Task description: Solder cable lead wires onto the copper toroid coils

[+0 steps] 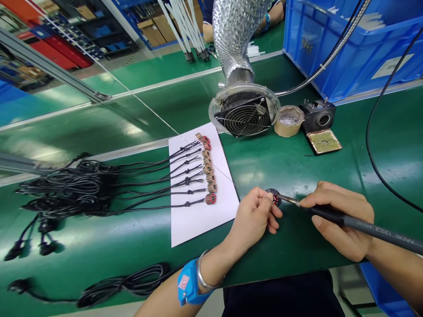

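Observation:
My left hand [254,218] is closed in a pinch on a small round coil part [274,196] with red windings, held just above the green bench. My right hand [340,220] grips a dark soldering iron [360,224], whose metal tip touches the coil part. A thin solder wire [185,134] runs down from the upper left toward my left hand. On a white sheet [198,220] to the left lies a row of several coils [209,169], each with a black cable attached.
A fume extractor fan [244,115] on a silver duct stands behind the work spot. Beside it sit a solder pot [288,120], an iron stand with sponge [322,132] and a blue crate [350,48]. Bundled black cables [66,187] cover the left bench. A person's arm [274,15] shows beyond.

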A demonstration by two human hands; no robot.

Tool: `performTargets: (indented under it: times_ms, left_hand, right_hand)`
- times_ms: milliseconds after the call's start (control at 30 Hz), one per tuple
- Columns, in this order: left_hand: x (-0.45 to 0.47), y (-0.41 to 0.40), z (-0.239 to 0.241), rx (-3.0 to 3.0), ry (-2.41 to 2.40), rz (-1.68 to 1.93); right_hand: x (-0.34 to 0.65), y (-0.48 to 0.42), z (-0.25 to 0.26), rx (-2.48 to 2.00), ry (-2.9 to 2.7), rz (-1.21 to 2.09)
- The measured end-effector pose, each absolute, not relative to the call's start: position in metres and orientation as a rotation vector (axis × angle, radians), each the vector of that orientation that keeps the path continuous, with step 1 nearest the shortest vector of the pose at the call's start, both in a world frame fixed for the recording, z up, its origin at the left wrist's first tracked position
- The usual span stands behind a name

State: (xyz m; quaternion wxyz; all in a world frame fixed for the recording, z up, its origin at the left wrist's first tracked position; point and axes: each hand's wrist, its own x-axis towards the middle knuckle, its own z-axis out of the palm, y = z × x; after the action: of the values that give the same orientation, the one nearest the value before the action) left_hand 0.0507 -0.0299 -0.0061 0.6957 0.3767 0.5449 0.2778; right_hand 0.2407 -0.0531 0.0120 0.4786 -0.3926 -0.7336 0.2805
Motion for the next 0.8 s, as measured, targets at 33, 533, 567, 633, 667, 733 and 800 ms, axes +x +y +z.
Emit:
performTargets:
  times_ms: [33,533,567,633,667,733,800]
  left_hand:
    - [0.0508,-0.0299,-0.0059,0.843,1.215,0.619]
    - [0.0493,-0.0310,-0.0052,0.854,1.205,0.616]
    - [0.0493,-0.0310,-0.0050,0.850,1.203,0.616]
    - [0.0493,-0.0310,-0.0047,0.846,1.204,0.616]
    - [0.0493,-0.0312,-0.0045,0.845,1.206,0.616]
    - [0.0493,-0.0317,-0.0041,0.842,1.210,0.614]
    - [0.0492,-0.0320,-0.0037,0.836,1.207,0.612]
  right_hand:
    - [0.2402,-0.0527,0.0125,-0.939,-1.803,0.676]
    - [0.2384,-0.0537,0.0199,-0.923,-1.783,0.600]
    - [0.2378,-0.0534,0.0195,-0.924,-1.786,0.599]
    - [0.2369,-0.0526,0.0190,-0.922,-1.796,0.599]
    - [0.2365,-0.0523,0.0191,-0.919,-1.799,0.597]
    - [0.2361,-0.0520,0.0195,-0.914,-1.802,0.595]
    - [0.2358,-0.0523,0.0202,-0.923,-1.801,0.593]
